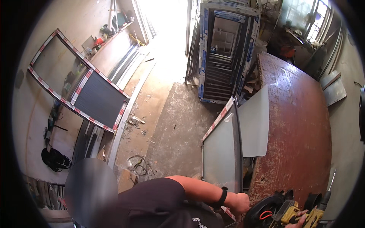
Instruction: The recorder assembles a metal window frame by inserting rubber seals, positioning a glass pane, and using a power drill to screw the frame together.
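the right hand (301, 220) at half-past-four holds a yellow-and-black cordless drill (314, 218); keep it clear of the dark-framed, pale glass panel (222, 157). whether the left hand (239, 203), at five o'clock, grips, i cannot tell.

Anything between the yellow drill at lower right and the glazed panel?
In this view, yes: the black gear beside the drill, then a co-worker's hand near the glazed panel. Depth is hard to judge.

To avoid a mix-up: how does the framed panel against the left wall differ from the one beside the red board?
Wall panel: split, lower part dark; board-side panel: one pale pane. Wall panel: fully visible; board-side panel: partly behind an arm. Both carry red and white tape.
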